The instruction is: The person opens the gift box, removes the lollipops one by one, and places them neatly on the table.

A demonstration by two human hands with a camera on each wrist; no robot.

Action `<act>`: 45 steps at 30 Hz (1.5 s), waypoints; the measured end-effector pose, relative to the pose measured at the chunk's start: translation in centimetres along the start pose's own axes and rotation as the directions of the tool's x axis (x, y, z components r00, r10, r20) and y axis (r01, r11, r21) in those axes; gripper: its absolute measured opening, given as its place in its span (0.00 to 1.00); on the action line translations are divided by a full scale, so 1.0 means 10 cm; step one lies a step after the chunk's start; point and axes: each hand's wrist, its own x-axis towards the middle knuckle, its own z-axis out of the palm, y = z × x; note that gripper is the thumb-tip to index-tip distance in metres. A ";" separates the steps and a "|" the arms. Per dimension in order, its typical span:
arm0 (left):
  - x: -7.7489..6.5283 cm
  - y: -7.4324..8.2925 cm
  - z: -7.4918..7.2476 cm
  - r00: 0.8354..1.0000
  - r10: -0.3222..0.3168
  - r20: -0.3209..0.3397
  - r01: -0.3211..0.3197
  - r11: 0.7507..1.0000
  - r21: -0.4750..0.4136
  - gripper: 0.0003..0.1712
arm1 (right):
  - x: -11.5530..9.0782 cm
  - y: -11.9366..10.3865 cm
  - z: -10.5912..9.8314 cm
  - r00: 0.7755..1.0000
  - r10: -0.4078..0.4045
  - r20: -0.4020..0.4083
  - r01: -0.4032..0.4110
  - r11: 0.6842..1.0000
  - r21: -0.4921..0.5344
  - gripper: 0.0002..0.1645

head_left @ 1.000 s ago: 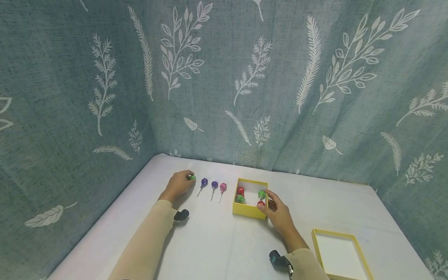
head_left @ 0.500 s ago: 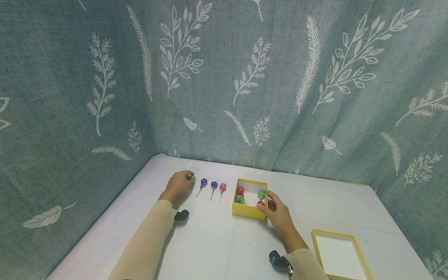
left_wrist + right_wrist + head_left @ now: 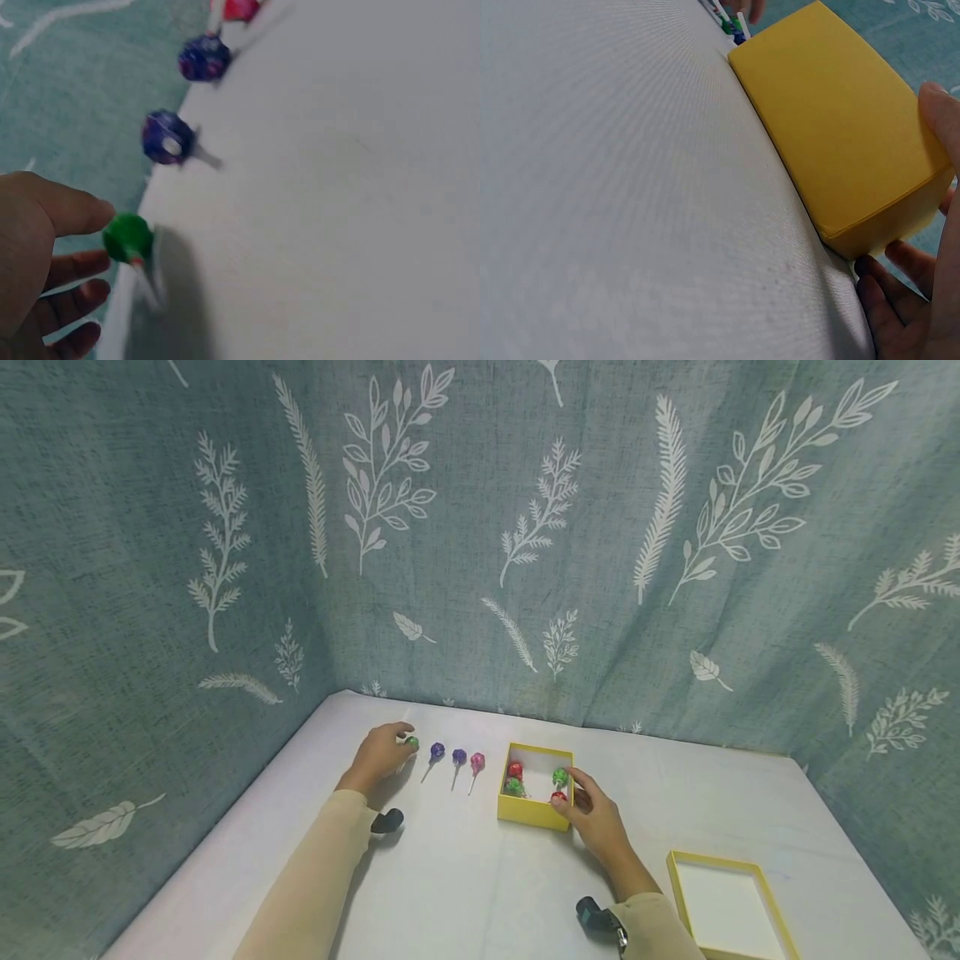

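In the head view my left hand (image 3: pixel 378 753) is at the far left of the white table, thumb and fingers parted around a green lollipop (image 3: pixel 127 238). The thumb tip is right at the candy's edge in the left wrist view, the other fingers spread behind it. Two purple lollipops (image 3: pixel 437 750) and a pink lollipop (image 3: pixel 477 762) lie in a row to its right, sticks towards me. My right hand (image 3: pixel 596 818) holds the right side of an open yellow box (image 3: pixel 532 812), thumb at the rim. Inside are red lollipops (image 3: pixel 515 770) and green lollipops (image 3: pixel 560 777).
A yellow-edged box lid (image 3: pixel 731 906) lies inside up at the front right of the white table (image 3: pixel 450 877). Leaf-patterned curtain (image 3: pixel 480 543) hangs along the back and sides. A dark wrist device (image 3: pixel 596 914) sits at my right cuff.
My left thumb and fingers have spread from the green lollipop, which shows more now. The right hand and the box stay in place.
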 end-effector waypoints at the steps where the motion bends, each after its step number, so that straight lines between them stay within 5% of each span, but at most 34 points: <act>1: 0.00 0.02 -0.02 1.000 0.012 -0.006 -0.012 1.000 0.000 0.23 | 0.00 0.00 0.00 1.000 0.001 0.002 -0.001 1.000 0.000 0.40; 8: 0.02 0.27 -0.03 0.996 0.087 -0.030 -0.086 0.996 0.017 0.21 | 0.02 0.01 0.00 1.000 0.008 0.000 -0.008 1.000 0.004 0.40; 27: -0.07 1.10 0.40 0.979 0.200 0.033 -0.201 0.979 0.039 0.19 | 0.00 0.05 0.02 1.000 0.031 0.003 -0.031 0.999 0.009 0.40; 37: -0.14 1.55 0.58 0.923 0.379 0.066 -0.382 0.923 0.043 0.16 | -0.01 0.02 0.00 1.000 0.010 0.001 -0.010 1.000 0.009 0.40; 45: -0.20 1.86 0.73 0.893 0.432 0.124 -0.444 0.892 0.084 0.14 | -0.01 0.01 -0.02 1.000 0.001 0.001 -0.001 1.000 0.002 0.40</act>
